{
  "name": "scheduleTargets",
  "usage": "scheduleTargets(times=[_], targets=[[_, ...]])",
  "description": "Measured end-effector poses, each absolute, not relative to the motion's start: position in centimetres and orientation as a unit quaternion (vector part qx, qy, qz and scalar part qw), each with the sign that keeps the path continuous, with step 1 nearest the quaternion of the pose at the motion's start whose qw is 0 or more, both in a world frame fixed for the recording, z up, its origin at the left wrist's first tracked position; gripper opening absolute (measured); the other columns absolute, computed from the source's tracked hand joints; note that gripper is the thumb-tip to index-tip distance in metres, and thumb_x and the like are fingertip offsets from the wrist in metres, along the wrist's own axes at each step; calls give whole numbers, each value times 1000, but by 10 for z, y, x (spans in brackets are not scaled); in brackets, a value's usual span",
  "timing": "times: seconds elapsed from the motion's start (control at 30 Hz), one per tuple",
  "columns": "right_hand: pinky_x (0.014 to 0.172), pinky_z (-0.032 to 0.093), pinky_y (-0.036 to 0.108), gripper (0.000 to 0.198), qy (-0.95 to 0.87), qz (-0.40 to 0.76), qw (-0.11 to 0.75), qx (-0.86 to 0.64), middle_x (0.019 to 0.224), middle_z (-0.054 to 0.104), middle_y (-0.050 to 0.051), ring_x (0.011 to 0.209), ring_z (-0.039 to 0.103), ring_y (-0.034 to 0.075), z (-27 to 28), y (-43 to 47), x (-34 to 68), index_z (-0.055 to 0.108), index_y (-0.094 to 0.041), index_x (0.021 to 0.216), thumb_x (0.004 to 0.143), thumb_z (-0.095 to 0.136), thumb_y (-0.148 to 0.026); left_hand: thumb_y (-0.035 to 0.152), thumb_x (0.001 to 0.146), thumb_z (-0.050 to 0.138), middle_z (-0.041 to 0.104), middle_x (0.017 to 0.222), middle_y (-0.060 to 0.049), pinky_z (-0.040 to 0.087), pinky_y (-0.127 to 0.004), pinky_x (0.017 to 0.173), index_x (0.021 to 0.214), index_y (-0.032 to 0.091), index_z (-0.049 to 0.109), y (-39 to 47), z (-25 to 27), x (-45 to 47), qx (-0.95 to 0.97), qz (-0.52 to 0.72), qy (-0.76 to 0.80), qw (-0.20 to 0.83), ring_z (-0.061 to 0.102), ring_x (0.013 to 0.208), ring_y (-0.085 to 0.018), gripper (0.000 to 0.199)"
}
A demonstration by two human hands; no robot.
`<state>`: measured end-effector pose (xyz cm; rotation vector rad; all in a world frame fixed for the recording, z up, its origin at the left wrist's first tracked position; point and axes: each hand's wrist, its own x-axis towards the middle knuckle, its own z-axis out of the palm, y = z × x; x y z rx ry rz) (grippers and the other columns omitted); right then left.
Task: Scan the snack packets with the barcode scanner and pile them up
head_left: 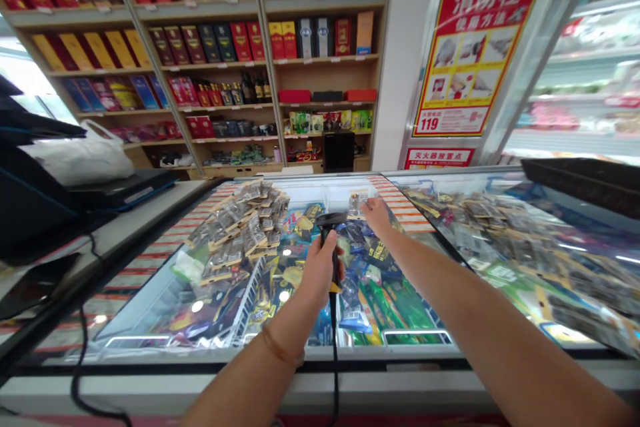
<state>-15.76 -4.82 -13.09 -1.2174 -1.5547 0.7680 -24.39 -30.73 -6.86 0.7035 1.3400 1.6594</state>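
Observation:
My left hand (320,263) is wrapped round the handle of a black barcode scanner (331,219), its head held above the glass top of a chest freezer (165,300). A black cable runs down from the scanner's grip. Farther out, my right hand (376,215) pinches the right edge of a small clear packet (357,203) with dark contents and a tan edge. Left of the scanner, many similar packets (245,230) lie heaped on the glass. Through the lid, bagged frozen goods (390,300) show in wire baskets.
More packets (500,220) cover the glass on the right, near a black tray (580,183). At left, a counter carries dark equipment (35,180) and a white plastic bag (80,157). A loose cable (83,347) hangs at the lower left. Shelves of boxes (220,43) stand behind.

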Motion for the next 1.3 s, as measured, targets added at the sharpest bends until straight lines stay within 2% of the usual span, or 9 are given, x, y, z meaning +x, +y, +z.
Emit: scheduleTargets(times=[0.2,0.3,0.47,0.6,0.73,0.87,1.07,1.17,1.3], targets=[[62,51,29,38,-660,397,497,-400,66,64,-5,60,59,16,-104,-83,-211,55,-22,101,73,69,-43,74,63,76,57,60,6,35,-22,37,85,21,52,-365,-48,-316,247,736,552,305,48,37,-8,62],[59,51,25,38,-670,485,481,-290,67,62,-6,62,58,13,-65,-121,-264,54,-23,93,69,75,-43,73,68,73,53,53,7,35,-22,36,83,22,52,-395,-46,-355,204,751,567,271,48,37,-10,58],[65,54,25,36,-690,624,332,-154,78,68,-1,68,62,12,-25,-198,-352,65,-19,87,63,87,-35,65,68,76,57,60,6,38,-21,36,84,21,52,-434,-42,-392,158,789,557,207,49,39,-9,53],[65,56,27,52,-694,656,261,-142,64,59,-6,65,60,12,-42,-237,-393,65,-19,85,46,98,-25,62,71,74,58,64,5,39,-21,37,86,21,52,-454,-36,-406,139,798,551,199,49,41,-8,49],[65,56,29,54,-723,609,272,-184,63,55,-8,62,56,12,-61,-240,-409,64,-19,87,46,98,-20,62,73,73,57,62,5,37,-21,37,85,21,51,-463,-32,-415,141,791,561,198,48,39,-9,48],[67,56,30,44,-804,482,260,-231,71,59,-6,64,60,14,-60,-231,-412,66,-21,105,67,88,-20,64,72,72,57,61,5,37,-21,37,85,21,50,-459,-34,-418,148,783,565,213,49,39,-9,50],[85,50,36,21,-905,176,230,-311,106,75,10,103,69,29,-45,-225,-405,72,-21,105,86,75,-28,63,71,74,56,61,6,38,-22,36,83,21,50,-436,-42,-414,160,795,549,202,48,39,-9,49],[85,49,34,20,-912,137,203,-329,114,75,13,108,69,30,-41,-222,-399,73,-21,106,90,72,-32,61,73,72,55,60,6,37,-22,36,81,21,51,-424,-45,-408,161,789,557,204,48,39,-9,47],[84,48,31,19,-914,139,215,-314,112,77,9,108,69,27,-38,-217,-377,74,-23,107,93,69,-34,61,75,72,57,63,6,37,-22,36,84,21,52,-408,-47,-396,165,781,561,220,48,38,-8,46]])
